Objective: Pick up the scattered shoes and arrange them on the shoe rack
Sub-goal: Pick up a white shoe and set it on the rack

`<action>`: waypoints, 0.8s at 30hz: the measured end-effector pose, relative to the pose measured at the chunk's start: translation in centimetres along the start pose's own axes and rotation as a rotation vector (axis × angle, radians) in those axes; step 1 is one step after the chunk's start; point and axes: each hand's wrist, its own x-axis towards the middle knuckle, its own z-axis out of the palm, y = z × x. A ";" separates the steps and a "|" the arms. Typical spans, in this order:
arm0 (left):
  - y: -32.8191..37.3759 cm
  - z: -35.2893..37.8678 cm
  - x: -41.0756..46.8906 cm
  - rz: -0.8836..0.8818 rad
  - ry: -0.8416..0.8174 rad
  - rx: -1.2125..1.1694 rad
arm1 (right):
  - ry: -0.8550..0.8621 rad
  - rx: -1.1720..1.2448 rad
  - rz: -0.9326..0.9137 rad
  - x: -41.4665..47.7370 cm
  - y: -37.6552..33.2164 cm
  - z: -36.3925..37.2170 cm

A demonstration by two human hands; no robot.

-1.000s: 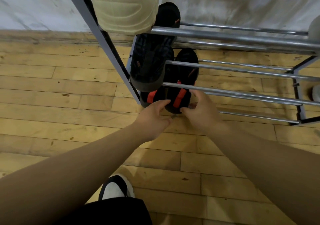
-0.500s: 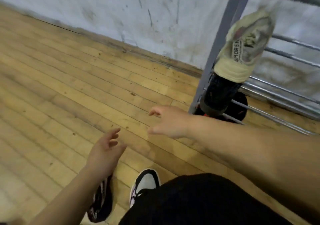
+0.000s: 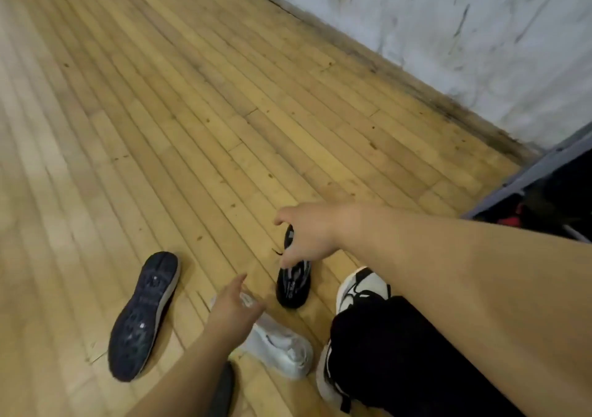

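A white shoe (image 3: 282, 349) is seen lying on the wooden floor (image 3: 192, 112), and all places are given from it. The left hand (image 3: 235, 307) is held just over one end of it, fingers straight and loosely spread, with nothing held. Just beyond the white shoe, a black shoe (image 3: 293, 285) is stood on the floor. The right hand (image 3: 307, 234) is arched over its collar with thumb and fingers curved apart, though whether the shoe is actually gripped cannot be told through the blur. Left of the white shoe, a second black shoe (image 3: 144, 314) is laid sole-up. Far beyond it to the right, a corner of the shoe rack (image 3: 538, 170) is seen by the wall (image 3: 448, 32).
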 end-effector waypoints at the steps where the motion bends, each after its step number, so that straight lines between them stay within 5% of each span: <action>1: -1.9 0.4 -0.3 0.001 -0.034 0.037 | -0.056 -0.006 -0.006 0.6 -0.7 1.6; 8: -5.5 3.0 0.2 0.006 -0.071 0.015 | -0.157 -0.038 0.023 2.0 -0.9 6.4; 16: -4.0 5.3 1.4 0.345 -0.234 0.447 | -0.143 -0.053 0.053 2.8 0.1 6.2; 24: -1.4 2.7 2.1 0.302 -0.056 0.087 | -0.085 0.045 0.085 1.9 2.2 4.0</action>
